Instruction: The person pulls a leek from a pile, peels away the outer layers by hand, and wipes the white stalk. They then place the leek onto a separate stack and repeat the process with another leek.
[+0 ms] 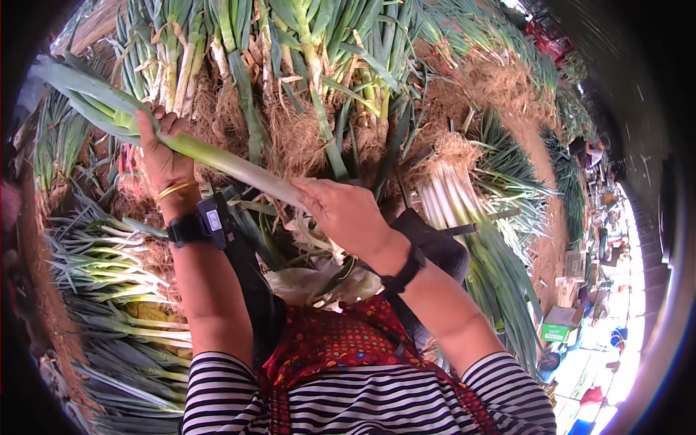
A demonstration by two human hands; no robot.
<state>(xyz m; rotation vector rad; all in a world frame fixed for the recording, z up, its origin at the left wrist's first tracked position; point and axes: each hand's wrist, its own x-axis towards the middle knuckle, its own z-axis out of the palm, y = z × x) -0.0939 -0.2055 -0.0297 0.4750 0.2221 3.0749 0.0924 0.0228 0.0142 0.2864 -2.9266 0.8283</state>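
The left hand (163, 156) is gripping a single long leek (217, 159) at the point where the pale green shaft is passing into the leaves. Its fingers (168, 125) are curling narrowly round the stalk from above, with the thumb side hidden behind it. The right hand (346, 212) is closing on the white lower end of the same leek; the fingers are wrapping tight with no gap showing, and the tip of the stalk is disappearing inside the fist, so the root end cannot be seen.

The leek is lying across the middle of the view, in front of the person's chest, above the stacked produce. Its long axis is running diagonally: the broad green leaves are pointing toward the upper left rim, the white end toward the centre right and slightly lower.

Each wrist is wearing a black strap; the left one is carrying a small black device (215, 217) and a gold bangle (174, 190). Bundled leeks (304, 72) with hairy roots are piling up all round, and a tied bundle of white stalks (446, 196) is lying just right of the right hand
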